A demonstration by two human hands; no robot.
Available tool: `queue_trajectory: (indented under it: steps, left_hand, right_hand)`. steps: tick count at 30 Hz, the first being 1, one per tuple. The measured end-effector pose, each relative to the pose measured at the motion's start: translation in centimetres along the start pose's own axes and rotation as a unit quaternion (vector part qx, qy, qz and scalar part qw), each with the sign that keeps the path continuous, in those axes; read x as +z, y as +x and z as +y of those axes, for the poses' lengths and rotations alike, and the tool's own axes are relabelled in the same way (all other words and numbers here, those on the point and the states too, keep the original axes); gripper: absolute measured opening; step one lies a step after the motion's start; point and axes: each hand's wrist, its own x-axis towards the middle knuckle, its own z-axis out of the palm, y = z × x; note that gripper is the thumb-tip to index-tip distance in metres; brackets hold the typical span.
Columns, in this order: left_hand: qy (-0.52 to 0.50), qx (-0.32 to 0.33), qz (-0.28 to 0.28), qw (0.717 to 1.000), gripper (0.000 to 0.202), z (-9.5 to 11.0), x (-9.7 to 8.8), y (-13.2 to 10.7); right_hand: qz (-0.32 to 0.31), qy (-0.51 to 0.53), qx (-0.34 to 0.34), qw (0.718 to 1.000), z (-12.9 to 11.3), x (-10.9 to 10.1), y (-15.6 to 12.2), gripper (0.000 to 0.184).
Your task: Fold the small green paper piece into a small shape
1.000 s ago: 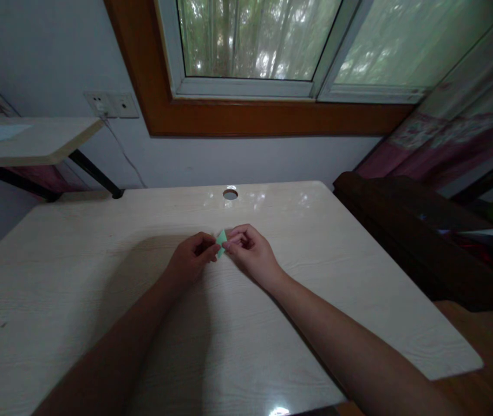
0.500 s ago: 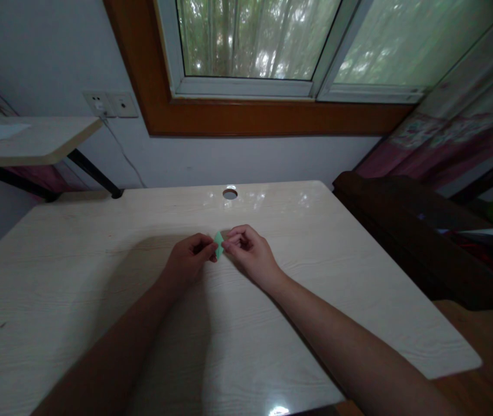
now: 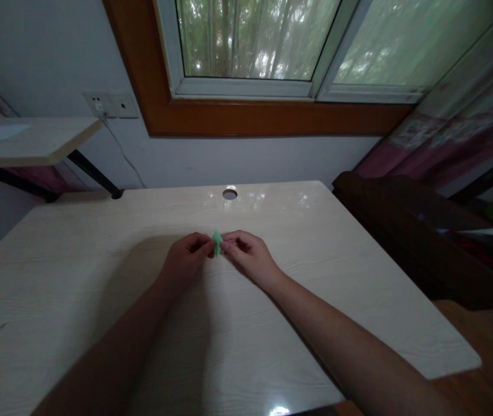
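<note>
A small piece of folded green paper (image 3: 217, 239), pointed at the top, is held just above the middle of the desk. My left hand (image 3: 191, 252) pinches its left side between thumb and fingers. From the other side, my right hand (image 3: 247, 251) grips the right edge, thumb in front and fingers curled behind. Fingertips of both hands hide parts of the paper, so its full folds cannot be made out.
The pale wood-grain desk (image 3: 272, 323) has a round cable hole (image 3: 229, 195) near its back edge. A raised shelf (image 3: 33, 144) on black legs stands at the left. Beyond are a socket (image 3: 111, 106), a window (image 3: 250, 40) and dark wooden furniture (image 3: 402, 231) at right.
My right hand's raised fingers have come down and closed nearer the paper. The green paper has shifted slightly left, and its outline looks narrower with a point at the top.
</note>
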Motion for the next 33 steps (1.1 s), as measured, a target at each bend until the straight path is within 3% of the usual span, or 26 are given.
queue_trajectory:
  steps: [6, 13, 22, 33]
  left_hand:
    - [-0.003, 0.015, -0.027, 1.000, 0.023, -0.36, -0.01, 0.12]
    - [-0.026, 0.021, -0.009, 0.999, 0.024, -0.19, 0.09, 0.06]
    - [0.012, 0.015, -0.022, 1.000, 0.023, -0.60, 0.08, 0.08]
    - [0.004, 0.021, -0.023, 1.000, 0.016, 0.19, 0.07, 0.01]
  right_hand:
    - [0.001, -0.006, 0.009, 1.000, 0.26, -0.11, 0.09, 0.022]
    - [0.011, 0.007, 0.024, 1.000, 0.10, -0.21, 0.12, 0.023]
    - [0.009, -0.049, -0.008, 0.999, 0.04, -0.16, -0.01, 0.021]
    - [0.014, -0.046, 0.000, 0.999, 0.64, -0.23, -0.05, 0.025]
